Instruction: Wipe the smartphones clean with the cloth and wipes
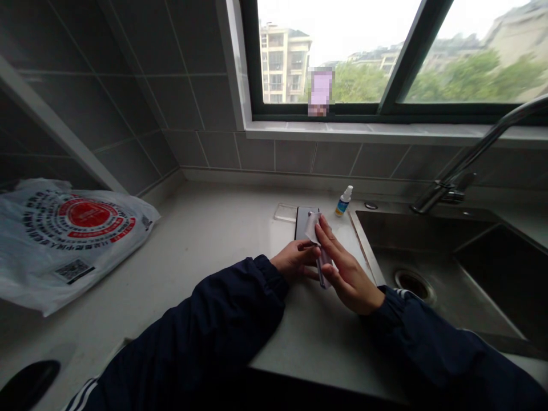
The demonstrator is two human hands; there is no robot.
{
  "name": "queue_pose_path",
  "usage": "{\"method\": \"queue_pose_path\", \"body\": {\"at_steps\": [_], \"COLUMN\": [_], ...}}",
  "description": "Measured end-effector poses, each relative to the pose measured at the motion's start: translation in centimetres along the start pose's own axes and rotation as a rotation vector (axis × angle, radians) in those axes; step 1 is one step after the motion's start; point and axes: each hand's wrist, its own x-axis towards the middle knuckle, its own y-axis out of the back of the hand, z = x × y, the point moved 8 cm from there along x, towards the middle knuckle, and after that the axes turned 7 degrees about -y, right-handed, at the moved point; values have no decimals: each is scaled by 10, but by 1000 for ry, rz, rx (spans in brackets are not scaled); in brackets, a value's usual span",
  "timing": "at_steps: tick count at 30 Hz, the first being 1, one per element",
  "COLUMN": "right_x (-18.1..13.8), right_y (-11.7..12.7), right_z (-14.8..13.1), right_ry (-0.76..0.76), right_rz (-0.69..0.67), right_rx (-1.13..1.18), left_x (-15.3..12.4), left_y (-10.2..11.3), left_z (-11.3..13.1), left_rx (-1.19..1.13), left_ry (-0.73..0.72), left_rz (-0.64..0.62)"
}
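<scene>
The right hand (347, 267) lies long and flat, fingers pressed together, their tips on a crumpled white wipe (313, 227) that covers one corner of a dark grey phone (303, 221). The phone lies flat on the counter, its smooth face dull. The left hand (294, 260) comes in from the other side, fingers curled and close against the phone's lower edge; whether they pinch anything is hidden. A pale narrow strip (324, 269) shows beneath the right palm, too obscured to name. Navy ribbed-cuff sleeves (214, 325) run back from both wrists.

Just beyond lie a clear plastic film (285, 212) and a small spray bottle (343, 201) with a white cap and blue label. To the right sits a dark steel sink (428, 240) under an arched faucet (483, 142); to the left, a glossy white plastic bag (64, 242) with a red round print rests on the pale stone counter (214, 217). Grey tile (257, 154) rises to a window (325, 57).
</scene>
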Motion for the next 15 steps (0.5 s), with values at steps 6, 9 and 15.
{"method": "queue_pose_path", "body": {"at_steps": [6,9,15], "right_x": [-1,0,0], "right_y": [-3,0,9], "right_z": [13,20,19], "right_ry": [-69,-102,-119], "right_rz": [2,45,120], "right_rx": [-35,-49,-49], "left_x": [2,1,-3], "left_y": [8,5,-6], "left_z": [11,4,-11], "left_rx": [2,4,13], "left_ry": [-51,20,142], "left_rz": [49,8,-95]}}
